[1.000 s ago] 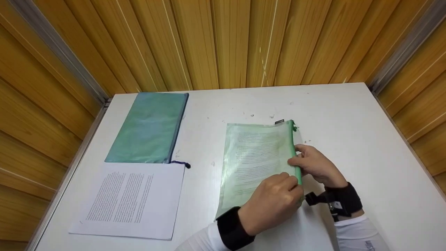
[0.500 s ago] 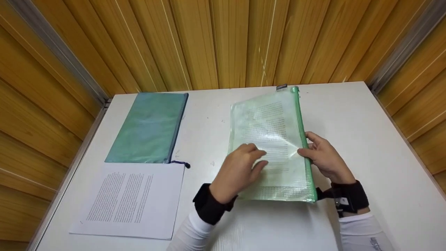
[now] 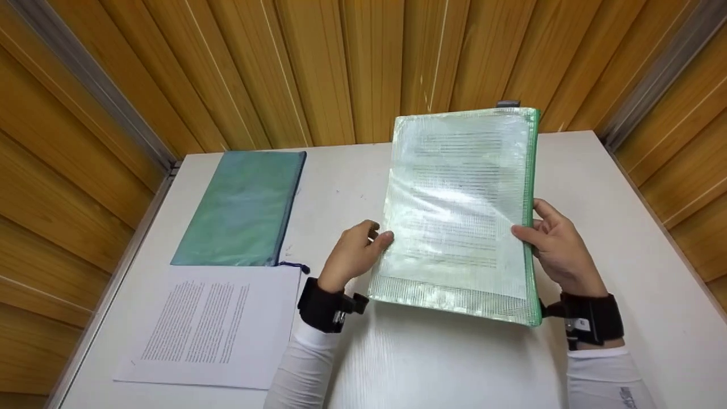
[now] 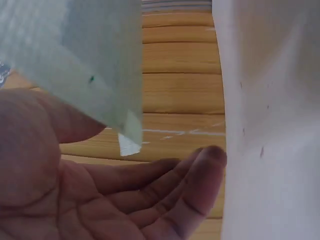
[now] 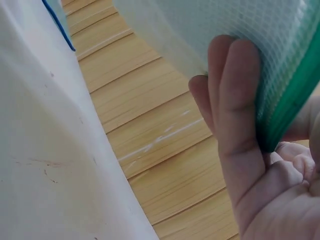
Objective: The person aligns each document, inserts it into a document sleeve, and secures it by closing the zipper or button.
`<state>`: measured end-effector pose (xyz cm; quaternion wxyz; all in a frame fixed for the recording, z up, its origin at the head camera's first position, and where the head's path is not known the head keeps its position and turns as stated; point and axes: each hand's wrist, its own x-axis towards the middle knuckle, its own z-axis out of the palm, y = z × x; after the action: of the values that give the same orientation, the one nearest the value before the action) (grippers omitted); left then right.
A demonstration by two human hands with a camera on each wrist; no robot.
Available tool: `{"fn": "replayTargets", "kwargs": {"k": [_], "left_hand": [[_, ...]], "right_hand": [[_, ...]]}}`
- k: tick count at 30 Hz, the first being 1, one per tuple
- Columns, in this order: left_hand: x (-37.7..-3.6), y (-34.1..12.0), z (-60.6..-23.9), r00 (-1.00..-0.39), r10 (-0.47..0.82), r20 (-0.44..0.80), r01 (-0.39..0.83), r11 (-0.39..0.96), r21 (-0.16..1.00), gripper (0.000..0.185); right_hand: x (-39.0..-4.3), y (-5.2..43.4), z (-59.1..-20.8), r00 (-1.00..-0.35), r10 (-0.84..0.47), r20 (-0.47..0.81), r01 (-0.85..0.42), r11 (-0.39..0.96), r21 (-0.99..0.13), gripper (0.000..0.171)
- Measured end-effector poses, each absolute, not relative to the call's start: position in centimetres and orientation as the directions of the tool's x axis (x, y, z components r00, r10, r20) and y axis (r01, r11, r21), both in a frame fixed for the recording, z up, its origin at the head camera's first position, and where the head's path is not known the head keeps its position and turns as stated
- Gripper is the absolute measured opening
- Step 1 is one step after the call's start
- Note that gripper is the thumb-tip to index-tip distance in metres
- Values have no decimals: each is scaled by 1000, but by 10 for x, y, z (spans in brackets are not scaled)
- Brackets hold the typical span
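A green mesh zip pouch with a printed sheet inside is held up above the white table, tilted toward me. My left hand grips its left edge, thumb on the front and fingers behind. In the left wrist view the pouch's lower corner hangs over the loosely curved fingers. My right hand pinches the green zip edge on the right. The right wrist view shows its fingers pressed on the mesh beside the green band. The zip puller sticks out at the top.
A teal zip pouch lies flat at the table's back left. In front of it lies a printed sheet of paper. Wooden slat walls close in the table at the back and both sides.
The green pouch has been lifted off the table and raised higher, toward the back. My left hand moved from the pouch's right side across to its left edge and took hold there.
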<state>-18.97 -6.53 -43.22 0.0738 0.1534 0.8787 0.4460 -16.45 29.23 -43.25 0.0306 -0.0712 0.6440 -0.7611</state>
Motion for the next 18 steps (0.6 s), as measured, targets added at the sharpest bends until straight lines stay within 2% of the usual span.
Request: {"fn": "replayTargets", "kwargs": {"k": [3,8,13,18], "left_hand": [[-194,-66,-437,-896,433,-99,125,461,878,32],[-194,-59,-440,-848,489,-205,-43,321,946,24],[-193,-53,-441,-863,474,-172,-44,270,962,13],[-193,-50,-445,-904,412,-117,-21,231,973,20]], "right_hand": [[-165,298,-433,-988,-137,68,-42,-185,-982,49],[-164,305,-434,-989,-124,84,-60,-187,-981,48],[-164,307,-435,-988,-122,89,-72,-138,-988,49],[-164,307,-437,-986,-155,64,-47,-110,-993,58]]}}
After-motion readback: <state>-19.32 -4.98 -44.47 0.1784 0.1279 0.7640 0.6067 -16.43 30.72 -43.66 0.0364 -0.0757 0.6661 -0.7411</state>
